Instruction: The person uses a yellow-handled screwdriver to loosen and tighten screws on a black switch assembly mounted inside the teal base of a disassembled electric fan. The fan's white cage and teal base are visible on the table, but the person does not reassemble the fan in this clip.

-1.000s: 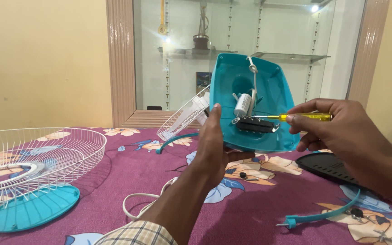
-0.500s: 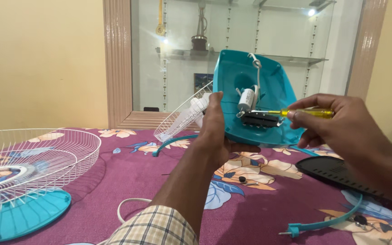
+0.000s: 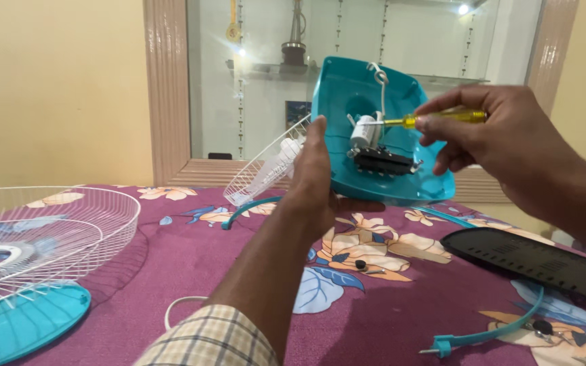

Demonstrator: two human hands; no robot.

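Teal fan base housing [image 3: 347,102] was what we held upright above the table, its hollow underside turned toward us. Our left hand [image 3: 317,179] gripped its left edge, fingers wrapped behind the shell and thumb lying along the front rim. Our right hand [image 3: 493,139] pinched a yellow-handled screwdriver [image 3: 442,118] between thumb and fingertips, the other fingers curled loosely beneath, and its metal tip reached in to the white cylindrical part [image 3: 362,131] inside the housing. Just below that part sat a black switch block [image 3: 382,161], and a white cord [image 3: 376,73] looped near the housing's top. Behind our left hand a white wire grille [image 3: 262,173] leaned up off the table. On the purple floral tablecloth [image 3: 191,271] lay a second white wire grille [image 3: 49,234] at far left over a teal disc [image 3: 25,325], a black plastic cover [image 3: 530,261] at right, a curved teal strip [image 3: 490,329] near it, and a small black screw [image 3: 359,264] in the middle.
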